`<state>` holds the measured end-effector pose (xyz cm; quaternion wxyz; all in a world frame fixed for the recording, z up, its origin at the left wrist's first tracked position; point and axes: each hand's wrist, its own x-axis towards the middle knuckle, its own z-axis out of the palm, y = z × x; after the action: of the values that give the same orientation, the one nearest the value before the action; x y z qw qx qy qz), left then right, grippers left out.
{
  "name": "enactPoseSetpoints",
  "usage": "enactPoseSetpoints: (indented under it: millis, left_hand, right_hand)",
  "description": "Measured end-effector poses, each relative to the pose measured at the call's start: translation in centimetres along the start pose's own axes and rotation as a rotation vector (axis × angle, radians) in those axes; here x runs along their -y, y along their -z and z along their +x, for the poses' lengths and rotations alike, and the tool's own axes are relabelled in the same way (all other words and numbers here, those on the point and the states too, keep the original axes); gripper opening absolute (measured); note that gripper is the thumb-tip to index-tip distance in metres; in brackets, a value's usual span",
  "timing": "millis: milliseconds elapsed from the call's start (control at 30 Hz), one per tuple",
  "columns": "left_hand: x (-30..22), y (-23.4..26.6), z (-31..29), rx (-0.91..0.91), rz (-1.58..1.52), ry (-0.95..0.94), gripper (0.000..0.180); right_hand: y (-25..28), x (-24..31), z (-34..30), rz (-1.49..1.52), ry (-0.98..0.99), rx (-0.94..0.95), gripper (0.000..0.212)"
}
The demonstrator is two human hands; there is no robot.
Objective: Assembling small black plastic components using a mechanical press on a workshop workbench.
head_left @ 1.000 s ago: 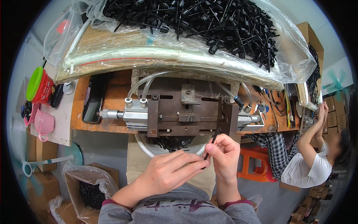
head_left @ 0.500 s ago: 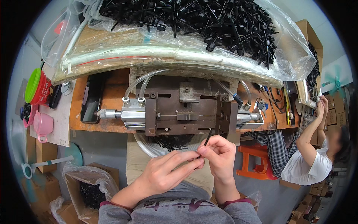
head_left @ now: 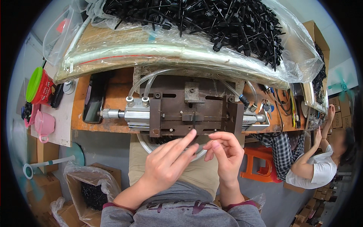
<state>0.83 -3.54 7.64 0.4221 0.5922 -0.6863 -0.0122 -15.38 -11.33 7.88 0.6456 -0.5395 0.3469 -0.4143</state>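
A thin black plastic rod-like piece [head_left: 194, 120] lies across the small central block [head_left: 187, 118] of a dark metal clamping fixture [head_left: 176, 130]. My left hand [head_left: 166, 160] has its index finger stretched out, the tip at the rod's near end. Its other fingers are spread, and its thumb is hidden below. To the right, my right hand [head_left: 228, 153] is raised with loosely bent fingers apart and nothing visible between them. Behind both hands, a white-rimmed basket [head_left: 145, 147] with black pieces sits under the fixture's front edge, partly covered.
Air cylinders [head_left: 137, 116] with clear hoses [head_left: 145, 85] flank the fixture. Above it, a plastic-lined box [head_left: 124, 53] holds a heap of black parts [head_left: 227, 22]. A phone [head_left: 93, 100] lies at left, near a pink cup [head_left: 44, 126]. A co-worker [head_left: 315, 162] sits at right near an orange stool [head_left: 259, 164].
The black rod has gone from between my hands to the fixture's central block. My left hand moved forward with its index finger extended; my right hand let go and opened.
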Motion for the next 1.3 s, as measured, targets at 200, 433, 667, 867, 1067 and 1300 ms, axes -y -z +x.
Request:
enactPoseSetpoints:
  millis: [200, 433, 667, 867, 1067, 1300]
  left_hand:
    - [1.1, -2.0, 0.3, 0.078, 0.219, -0.014, 0.028]
    - [0.9, -1.8, 1.5, 0.101, 0.234, 0.005, 0.024]
    - [0.8, -1.6, 1.6, 0.097, 0.245, 0.007, 0.023]
    - [1.3, -1.6, 1.1, 0.08, 0.221, -0.009, 0.022]
    - [0.4, 0.6, 0.6, 0.222, 0.028, 0.022, 0.022]
    - [1.9, 0.1, -4.9, 0.459, -0.288, 0.089, 0.019]
  right_hand:
    - [0.6, 0.0, -0.4, -0.048, 0.012, 0.036, 0.013]
    - [0.7, 0.1, -0.5, -0.081, 0.028, 0.041, 0.01]
    - [1.2, 1.9, 0.5, -0.14, 0.128, 0.011, 0.01]
    - [1.7, 5.8, 5.8, -0.34, 0.538, -0.196, 0.008]
    - [2.3, 11.0, 14.0, -1.075, 0.909, -0.373, 0.021]
    - [1.9, 12.1, 20.0, -1.604, 1.134, -0.127, 0.038]
